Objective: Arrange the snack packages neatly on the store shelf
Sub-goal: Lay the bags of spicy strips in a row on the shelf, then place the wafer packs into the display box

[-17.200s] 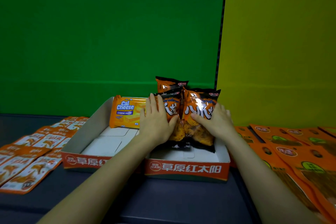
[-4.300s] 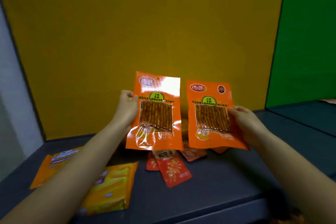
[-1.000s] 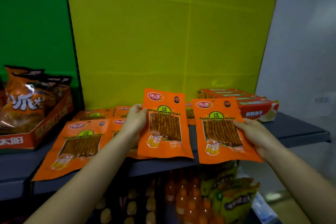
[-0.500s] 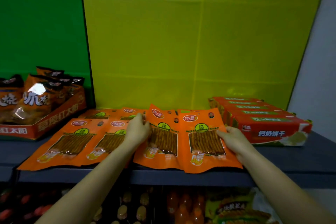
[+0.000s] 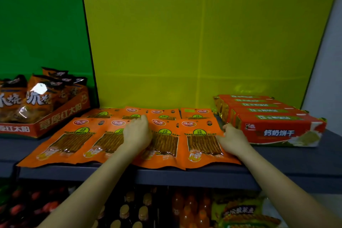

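Observation:
Several flat orange snack packets with clear windows lie in two rows on the dark shelf (image 5: 277, 161). My left hand (image 5: 137, 133) lies palm down on the left edge of the third front-row packet (image 5: 166, 144), fingers curved over it, thumb hidden. My right hand (image 5: 232, 139) pinches the right edge of the fourth front-row packet (image 5: 201, 144), thumb on top. Both packets lie flat, side by side, their lower edges slightly over the shelf's front lip. Two more front-row packets (image 5: 70, 142) lie to the left.
A red display box (image 5: 55, 118) with upright orange chip bags stands at the left. Red biscuit packs (image 5: 273, 122) are stacked at the right, close to my right hand. Green and yellow panels back the shelf. Bottles and green packs (image 5: 240, 211) fill the shelf below.
Both packets have gone from tilted in my hands to lying flat on the shelf beside the others. My hands moved down and forward with them.

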Tool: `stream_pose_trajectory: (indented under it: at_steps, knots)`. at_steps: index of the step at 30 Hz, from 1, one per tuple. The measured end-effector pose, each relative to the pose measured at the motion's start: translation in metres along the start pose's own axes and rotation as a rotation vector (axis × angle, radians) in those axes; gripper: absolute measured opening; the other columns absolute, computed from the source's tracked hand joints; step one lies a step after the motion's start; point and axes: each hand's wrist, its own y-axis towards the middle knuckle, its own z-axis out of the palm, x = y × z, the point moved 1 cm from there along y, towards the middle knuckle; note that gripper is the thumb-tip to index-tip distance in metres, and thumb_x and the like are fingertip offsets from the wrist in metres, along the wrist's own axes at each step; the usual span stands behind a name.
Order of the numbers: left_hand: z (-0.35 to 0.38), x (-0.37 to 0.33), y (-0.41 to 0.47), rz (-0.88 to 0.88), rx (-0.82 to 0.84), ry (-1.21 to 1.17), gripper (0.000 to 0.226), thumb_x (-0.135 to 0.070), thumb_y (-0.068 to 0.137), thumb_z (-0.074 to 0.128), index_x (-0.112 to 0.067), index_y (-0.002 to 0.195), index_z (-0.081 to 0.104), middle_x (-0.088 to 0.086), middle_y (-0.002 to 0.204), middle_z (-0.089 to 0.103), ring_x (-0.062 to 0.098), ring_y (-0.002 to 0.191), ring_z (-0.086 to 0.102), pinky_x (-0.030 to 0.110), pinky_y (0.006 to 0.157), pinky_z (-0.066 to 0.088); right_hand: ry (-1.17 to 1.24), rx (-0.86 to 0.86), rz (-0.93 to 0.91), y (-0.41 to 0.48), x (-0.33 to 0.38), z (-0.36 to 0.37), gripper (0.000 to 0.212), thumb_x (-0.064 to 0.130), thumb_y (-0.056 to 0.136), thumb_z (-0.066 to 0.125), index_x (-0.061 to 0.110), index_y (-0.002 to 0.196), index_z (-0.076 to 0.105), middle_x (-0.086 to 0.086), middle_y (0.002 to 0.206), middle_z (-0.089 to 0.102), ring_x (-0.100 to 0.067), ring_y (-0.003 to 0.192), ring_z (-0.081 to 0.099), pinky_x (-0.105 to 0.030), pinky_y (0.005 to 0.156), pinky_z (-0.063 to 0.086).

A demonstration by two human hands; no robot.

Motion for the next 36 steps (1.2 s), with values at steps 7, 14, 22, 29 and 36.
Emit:
stream_pose_trajectory:
  at_steps: [7, 14, 22, 29, 36]
  knots:
    - [-0.005, -0.005, -0.003, 0.069, 0.044, 0.184, 0.035, -0.018, 0.092, 0.043, -0.005, 0.125, 0.045, 0.013, 0.131, 0.05, 0.029, 0.122, 0.046, 0.037, 0.095, 0.041, -0.352, -0.02, -0.179, -0.012, 0.004, -0.016, 0.03, 0.029, 0.094, 0.048, 0.009, 0.116, 0.052, -0.011, 0.116, 0.061, -0.029, 0.106, 0.059, -0.037, 0.083, 0.049]
    - [-0.051, 0.021, -0.034, 0.171, -0.148, 0.179, 0.036, -0.032, 0.096, 0.033, -0.015, 0.12, 0.053, 0.006, 0.124, 0.058, 0.026, 0.118, 0.05, 0.035, 0.092, 0.037, -0.369, -0.134, -0.563, -0.026, 0.058, -0.01, 0.03, 0.035, 0.094, 0.044, 0.02, 0.117, 0.056, -0.005, 0.119, 0.062, -0.029, 0.112, 0.057, -0.037, 0.086, 0.047]
    - [-0.106, 0.147, -0.114, -0.069, -0.108, 0.328, 0.023, -0.034, 0.075, 0.047, -0.018, 0.069, 0.063, 0.0, 0.064, 0.067, 0.026, 0.06, 0.064, 0.029, 0.049, 0.043, -0.071, 0.062, -1.081, -0.065, 0.177, 0.075, 0.033, 0.035, 0.091, 0.051, 0.027, 0.122, 0.057, 0.006, 0.125, 0.06, -0.018, 0.117, 0.054, -0.033, 0.096, 0.043]
    - [-0.153, 0.258, -0.195, -0.243, -0.169, 0.353, 0.036, -0.034, 0.083, 0.036, -0.013, 0.09, 0.064, 0.005, 0.086, 0.068, 0.029, 0.084, 0.063, 0.03, 0.063, 0.036, 0.073, 0.329, -1.342, -0.136, 0.292, 0.146, 0.034, 0.034, 0.091, 0.052, 0.024, 0.124, 0.057, 0.007, 0.124, 0.059, -0.015, 0.115, 0.056, -0.032, 0.095, 0.046]
    - [-0.19, 0.38, -0.244, -0.301, -0.173, 0.44, 0.032, -0.039, 0.092, 0.039, -0.015, 0.094, 0.06, 0.003, 0.095, 0.067, 0.027, 0.094, 0.062, 0.032, 0.071, 0.042, 0.133, 0.386, -1.396, -0.206, 0.405, 0.213, 0.033, 0.036, 0.093, 0.049, 0.029, 0.125, 0.055, 0.009, 0.126, 0.057, -0.015, 0.115, 0.055, -0.032, 0.091, 0.049]
